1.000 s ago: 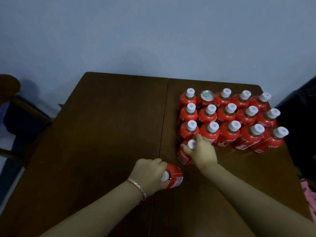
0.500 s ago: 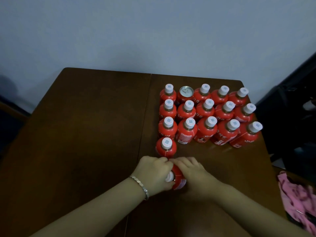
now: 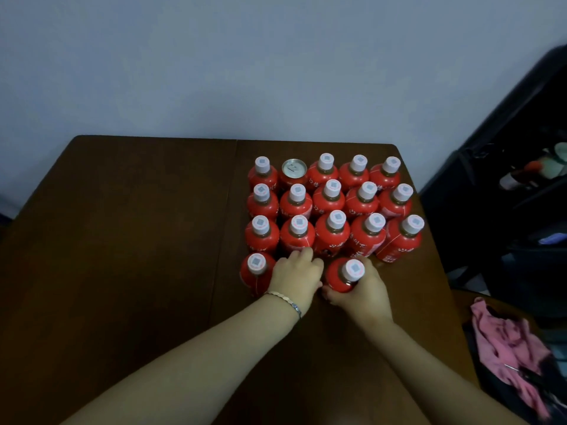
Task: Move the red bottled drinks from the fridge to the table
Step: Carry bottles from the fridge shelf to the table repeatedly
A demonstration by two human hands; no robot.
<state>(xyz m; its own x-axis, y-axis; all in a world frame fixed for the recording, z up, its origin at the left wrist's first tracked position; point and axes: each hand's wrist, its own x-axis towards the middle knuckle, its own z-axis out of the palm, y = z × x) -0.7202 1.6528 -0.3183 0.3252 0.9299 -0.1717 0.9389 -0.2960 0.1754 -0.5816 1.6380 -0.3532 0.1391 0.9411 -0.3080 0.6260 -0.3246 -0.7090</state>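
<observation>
A block of red bottles [image 3: 329, 204] with white caps stands on the right half of the dark table [image 3: 122, 240], at middle right of the frame. It has three tight rows of five, and a silver-topped can [image 3: 294, 170] takes the second place from the left in the far row. A fourth row is begun nearer the camera: a corner bottle [image 3: 256, 273] at its left end and, further right, a held bottle [image 3: 343, 279], with a gap between them.

The right hand [image 3: 363, 291] grips the held bottle, its fingers curled round the body from the right and the near side, and the cap stands clear above them. This bottle is about upright, just in front of the third row. Its base is hidden, so contact with the table cannot be told.

The left hand [image 3: 296, 279] fills the gap, back upward and fingers bent, their tips at the foot of a third-row bottle. Whether it holds anything cannot be told. A thin bracelet [image 3: 287, 302] circles that wrist.

Off the table — at lower right — lies a pink cloth [image 3: 506, 342]. A dark bag [image 3: 506, 225] stands at the right edge, and a pale wall [image 3: 276, 56] fills the upper frame.
</observation>
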